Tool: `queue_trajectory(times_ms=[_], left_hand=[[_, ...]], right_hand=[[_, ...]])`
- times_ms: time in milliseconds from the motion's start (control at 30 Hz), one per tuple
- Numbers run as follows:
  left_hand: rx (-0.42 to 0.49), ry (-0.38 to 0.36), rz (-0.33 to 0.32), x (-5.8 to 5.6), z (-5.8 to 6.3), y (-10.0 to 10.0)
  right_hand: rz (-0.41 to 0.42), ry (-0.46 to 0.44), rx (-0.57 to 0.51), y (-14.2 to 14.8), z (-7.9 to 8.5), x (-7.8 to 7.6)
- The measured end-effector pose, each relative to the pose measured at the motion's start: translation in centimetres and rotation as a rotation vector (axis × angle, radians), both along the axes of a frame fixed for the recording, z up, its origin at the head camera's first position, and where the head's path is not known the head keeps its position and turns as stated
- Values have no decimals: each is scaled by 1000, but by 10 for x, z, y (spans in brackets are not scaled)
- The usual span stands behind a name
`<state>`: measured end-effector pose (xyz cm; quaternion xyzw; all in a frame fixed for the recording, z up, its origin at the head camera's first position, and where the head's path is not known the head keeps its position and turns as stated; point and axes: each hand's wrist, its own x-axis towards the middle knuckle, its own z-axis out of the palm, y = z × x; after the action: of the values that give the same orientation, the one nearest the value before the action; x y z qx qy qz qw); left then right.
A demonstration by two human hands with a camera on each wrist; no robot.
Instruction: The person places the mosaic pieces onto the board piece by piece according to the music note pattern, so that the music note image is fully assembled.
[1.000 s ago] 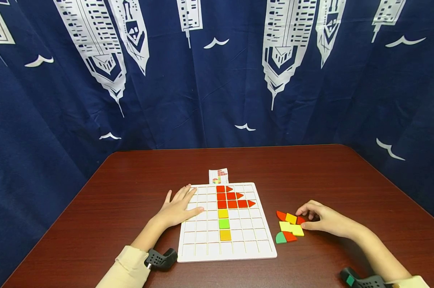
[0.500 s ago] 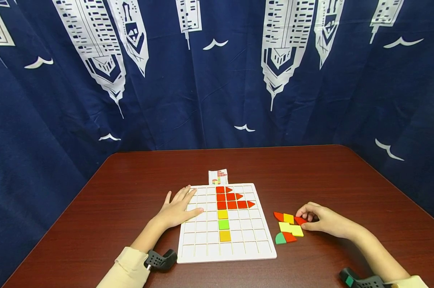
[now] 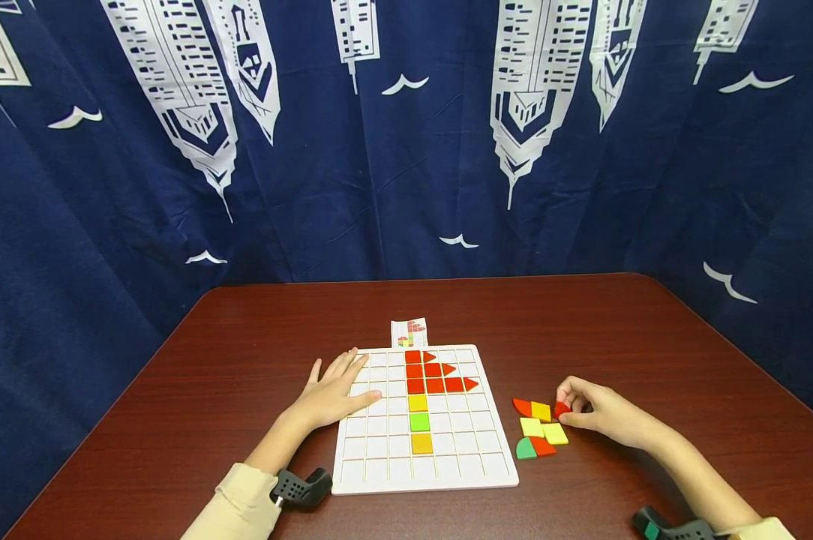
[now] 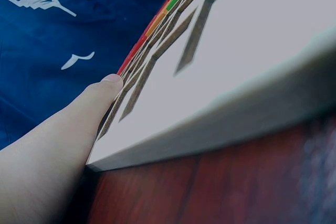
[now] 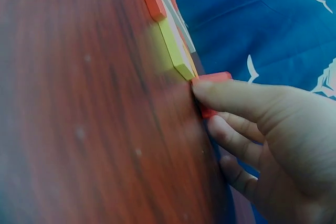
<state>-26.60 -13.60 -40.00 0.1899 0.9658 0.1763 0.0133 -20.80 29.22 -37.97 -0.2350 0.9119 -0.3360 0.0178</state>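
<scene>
My left hand (image 3: 331,396) lies spread on the left edge of a white grid board (image 3: 460,465), its thumb (image 4: 107,85) resting on the surface. Red squares and red triangles (image 3: 470,385) form three rows at the board's top. Below them runs a column of a yellow square (image 3: 418,403), a green square (image 3: 420,422) and a dark yellow square (image 3: 422,444). To the right of the board, my right hand (image 3: 602,409) pinches a red piece (image 5: 216,77) between thumb and fingers; it looks tilted up in the right wrist view. Its full outline is partly hidden by the fingers.
Beside the right hand lie a red curved piece (image 3: 522,406), a dark yellow piece (image 3: 541,411), pale yellow pieces (image 3: 555,433), a green rounded piece (image 3: 525,448) and another red piece (image 3: 542,447). A printed pattern card (image 3: 409,331) sits behind the board on the brown table (image 3: 278,315).
The right hand has drawn its fingers together on the red piece, which is now tilted up. The pale yellow pieces have separated slightly, and the red curved piece slid left. The left hand stays put.
</scene>
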Motion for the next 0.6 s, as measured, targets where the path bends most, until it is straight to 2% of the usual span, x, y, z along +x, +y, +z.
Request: queue_trajectory(times_ms=[167, 300, 467, 600], left_hand=[[-4, -2, -3, 1, 0, 0], [-5, -4, -6, 1, 1, 0], [-6, -2, -4, -1, 1, -1], [-2, -11, -8, 0, 1, -1]], right_hand=[[-116, 50, -3, -11, 0, 1], [-149, 183, -52, -27, -1, 3], [-119, 362, -122, -50, -4, 5], [-20, 491, -172, -69, -8, 8]])
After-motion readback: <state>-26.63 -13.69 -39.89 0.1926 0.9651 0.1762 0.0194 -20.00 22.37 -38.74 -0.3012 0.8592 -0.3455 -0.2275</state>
